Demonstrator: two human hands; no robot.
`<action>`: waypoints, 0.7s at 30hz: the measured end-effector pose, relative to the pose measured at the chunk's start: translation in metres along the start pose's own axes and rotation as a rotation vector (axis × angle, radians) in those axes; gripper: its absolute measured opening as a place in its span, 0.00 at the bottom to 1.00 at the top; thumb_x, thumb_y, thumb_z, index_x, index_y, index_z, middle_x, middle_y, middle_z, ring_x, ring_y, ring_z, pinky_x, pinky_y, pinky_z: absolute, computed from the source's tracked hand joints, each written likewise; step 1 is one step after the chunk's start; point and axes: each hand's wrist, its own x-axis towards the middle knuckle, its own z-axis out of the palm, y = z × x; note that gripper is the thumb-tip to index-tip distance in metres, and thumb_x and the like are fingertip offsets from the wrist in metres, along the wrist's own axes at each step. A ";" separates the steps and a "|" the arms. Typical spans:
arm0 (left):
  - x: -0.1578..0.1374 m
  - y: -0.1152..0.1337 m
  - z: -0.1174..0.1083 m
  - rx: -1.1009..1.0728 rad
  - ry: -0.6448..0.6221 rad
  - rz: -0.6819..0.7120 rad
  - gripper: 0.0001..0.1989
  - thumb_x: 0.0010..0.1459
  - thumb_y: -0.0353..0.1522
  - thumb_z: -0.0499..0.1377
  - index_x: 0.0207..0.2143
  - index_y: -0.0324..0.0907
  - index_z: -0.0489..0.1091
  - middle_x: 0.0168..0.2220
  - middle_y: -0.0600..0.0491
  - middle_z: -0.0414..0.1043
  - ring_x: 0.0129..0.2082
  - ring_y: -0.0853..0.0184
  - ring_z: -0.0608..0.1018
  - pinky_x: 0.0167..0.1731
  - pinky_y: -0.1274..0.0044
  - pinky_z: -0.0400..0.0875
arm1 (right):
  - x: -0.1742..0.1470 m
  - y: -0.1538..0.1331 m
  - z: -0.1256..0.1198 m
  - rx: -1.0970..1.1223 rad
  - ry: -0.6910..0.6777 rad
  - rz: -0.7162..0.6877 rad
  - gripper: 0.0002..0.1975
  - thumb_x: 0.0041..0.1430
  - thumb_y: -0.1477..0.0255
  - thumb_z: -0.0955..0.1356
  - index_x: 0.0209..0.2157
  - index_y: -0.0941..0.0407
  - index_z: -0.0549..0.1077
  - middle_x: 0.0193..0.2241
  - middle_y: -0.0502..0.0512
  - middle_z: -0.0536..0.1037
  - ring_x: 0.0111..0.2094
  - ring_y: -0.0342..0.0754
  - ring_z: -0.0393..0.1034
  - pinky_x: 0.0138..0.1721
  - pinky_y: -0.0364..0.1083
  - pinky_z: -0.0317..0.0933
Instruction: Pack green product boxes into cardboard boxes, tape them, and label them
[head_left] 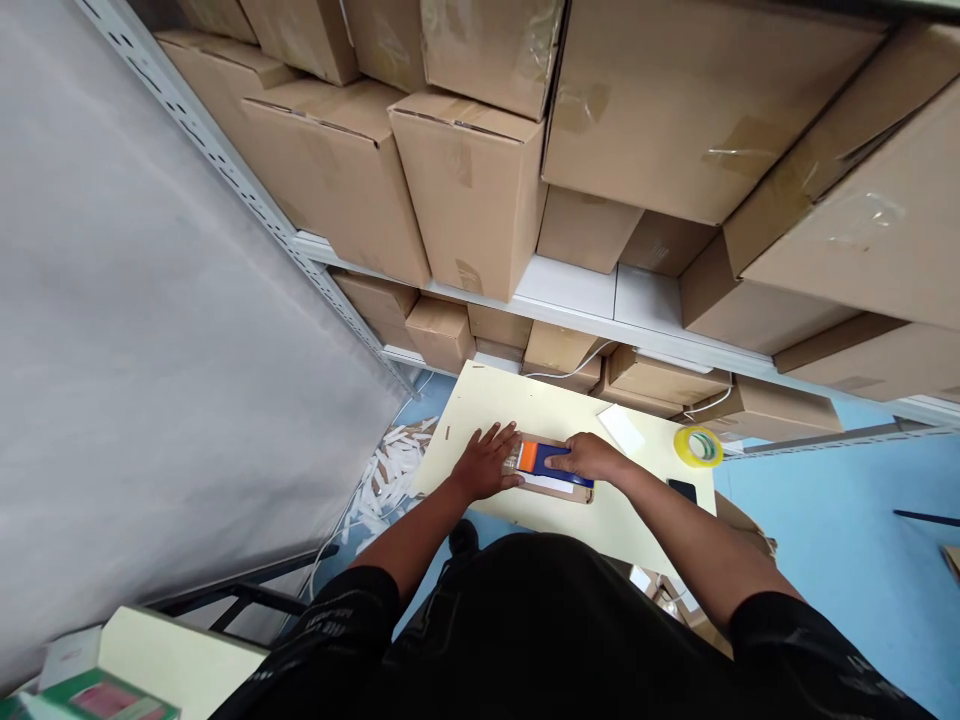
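Note:
My right hand (592, 457) is closed around the dark blue end of a long, flat blue-and-orange item (551, 463), whose exact kind I cannot make out. It lies over a brown cardboard piece (582, 495) with a white strip on it, on the pale yellow table (480, 400). My left hand (487, 462) rests flat with fingers apart at the left end of the cardboard, beside the item's clear-looking tip. What lies under that palm is hidden.
On the table to the right are a yellow tape roll (699, 446), a white card (621, 428) and a black phone (681, 490). Shelves of cardboard boxes (465, 190) rise behind. White scraps (386, 470) cover the floor at left, beside a grey wall (187, 330).

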 end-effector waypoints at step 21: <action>-0.002 -0.012 -0.002 0.016 -0.036 0.029 0.48 0.60 0.57 0.60 0.74 0.43 0.52 0.75 0.41 0.47 0.71 0.48 0.61 0.67 0.59 0.58 | -0.077 0.192 -0.044 0.154 0.009 0.291 0.32 0.50 0.40 0.71 0.34 0.57 0.81 0.32 0.60 0.84 0.33 0.53 0.79 0.32 0.44 0.65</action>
